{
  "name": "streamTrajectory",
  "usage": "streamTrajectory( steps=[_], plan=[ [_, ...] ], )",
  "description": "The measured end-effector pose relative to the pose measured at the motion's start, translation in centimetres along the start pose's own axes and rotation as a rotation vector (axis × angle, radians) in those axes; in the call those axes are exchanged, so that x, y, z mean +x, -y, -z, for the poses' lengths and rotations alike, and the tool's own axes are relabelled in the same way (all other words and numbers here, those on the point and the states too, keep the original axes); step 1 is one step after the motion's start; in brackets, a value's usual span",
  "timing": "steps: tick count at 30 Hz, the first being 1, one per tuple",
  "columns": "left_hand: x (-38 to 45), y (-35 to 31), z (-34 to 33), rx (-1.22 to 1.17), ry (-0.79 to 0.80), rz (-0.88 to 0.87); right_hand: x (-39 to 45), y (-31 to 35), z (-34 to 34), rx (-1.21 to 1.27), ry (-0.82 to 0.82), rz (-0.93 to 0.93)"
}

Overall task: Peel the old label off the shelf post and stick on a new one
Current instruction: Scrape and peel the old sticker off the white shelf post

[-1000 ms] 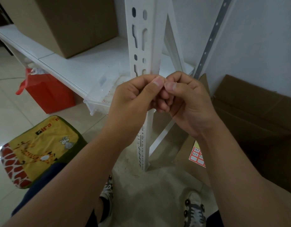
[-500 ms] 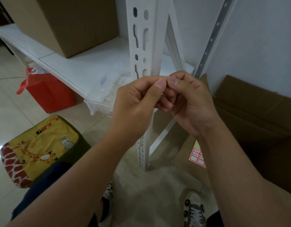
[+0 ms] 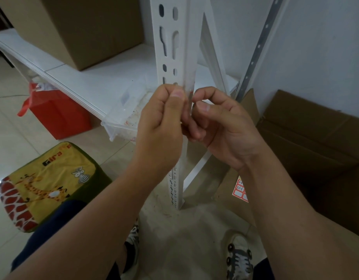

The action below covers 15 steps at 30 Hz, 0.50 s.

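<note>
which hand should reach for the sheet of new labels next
Right, probably. The label sheet lies on the cardboard just under the right hand and forearm. The left hand pinches at the shelf post on the far side from the sheet.

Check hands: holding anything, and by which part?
Both the left hand and right hand have fingers curled at the front corner edge of the white shelf post; whether they pinch a label there cannot be told.
</note>
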State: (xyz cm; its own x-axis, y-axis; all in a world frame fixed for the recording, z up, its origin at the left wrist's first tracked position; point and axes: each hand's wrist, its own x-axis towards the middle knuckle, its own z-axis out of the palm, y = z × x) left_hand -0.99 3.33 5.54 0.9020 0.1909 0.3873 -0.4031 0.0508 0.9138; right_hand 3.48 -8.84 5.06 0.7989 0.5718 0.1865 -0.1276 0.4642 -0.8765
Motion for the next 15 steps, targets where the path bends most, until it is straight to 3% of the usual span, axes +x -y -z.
streamTrajectory(
  steps=[8, 15],
  plan=[
    [2.1, 0.4, 3.1, 0.232, -0.287, -0.043, 0.6, -0.2, -0.1, -0.162, -0.313, 0.028],
    [5.7, 3.5, 5.4, 0.389, -0.283, 0.107, 1.5, -0.3, -1.0, -0.116, -0.313, 0.009]
  ],
)
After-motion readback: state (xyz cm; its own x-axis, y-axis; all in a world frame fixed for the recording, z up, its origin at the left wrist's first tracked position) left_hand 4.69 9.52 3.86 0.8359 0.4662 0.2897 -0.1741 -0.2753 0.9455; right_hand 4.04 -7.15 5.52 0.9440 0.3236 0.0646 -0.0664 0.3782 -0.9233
